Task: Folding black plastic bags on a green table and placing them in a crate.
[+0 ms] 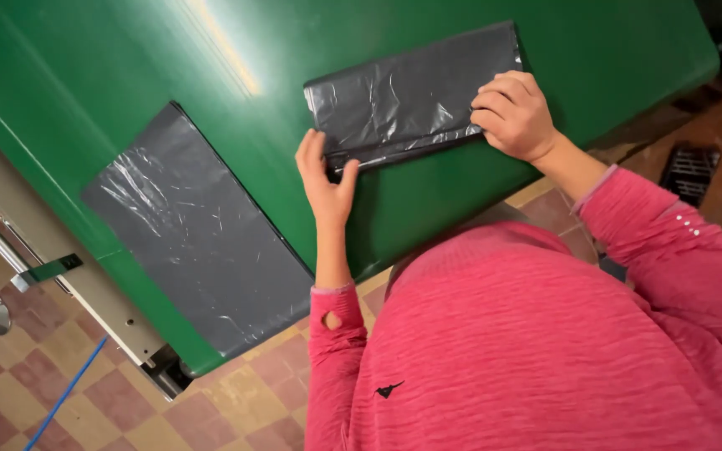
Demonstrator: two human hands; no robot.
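Black plastic bag, folded into a strip, lies near the front edge of our green worktop. Our left hand pinches its near left corner; our right hand presses curled fingers on its right end. Another grey plastic sheet lies flat at the worktop's left edge.

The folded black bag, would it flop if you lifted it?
Probably yes: the folded bag looks like thin, crinkled plastic, so it should droop and feel light. Its shiny surface on the smooth green table suggests it would slide easily when pushed.
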